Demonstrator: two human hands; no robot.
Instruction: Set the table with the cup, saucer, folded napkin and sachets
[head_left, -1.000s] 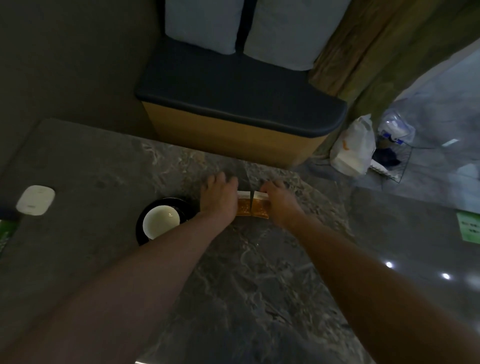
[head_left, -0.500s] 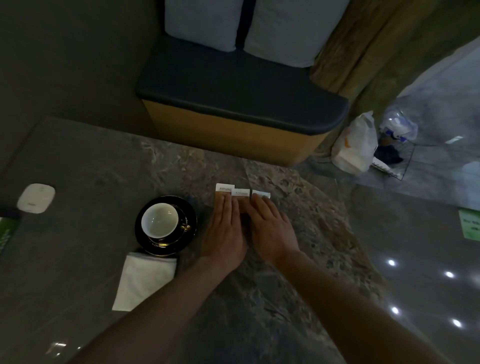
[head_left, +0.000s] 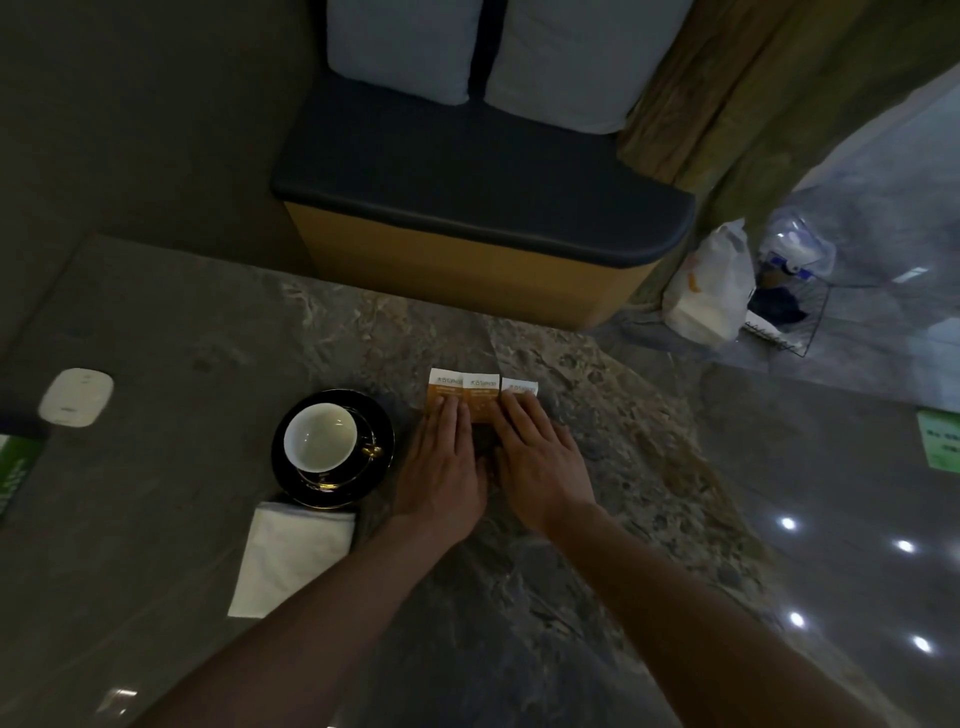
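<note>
Under the straight, flat fingertips of the left hand (head_left: 441, 470) and right hand (head_left: 540, 467), three sachets (head_left: 480, 391) lie side by side, seemingly overlapping; the cup (head_left: 320, 436), saucer (head_left: 376, 423) and napkin (head_left: 291, 558) sit left of the fingers.

The grey, veined stone table (head_left: 519, 597) carried a black saucer (head_left: 371, 415) near its middle, with a folded white napkin (head_left: 291, 564) against the saucer's near rim. Three sachets (head_left: 480, 395) lay side by side in a row just right of the saucer, toward the far edge. A flat white oval device (head_left: 76, 397) and a green-printed item (head_left: 15, 467) sat at the left edge.
</note>
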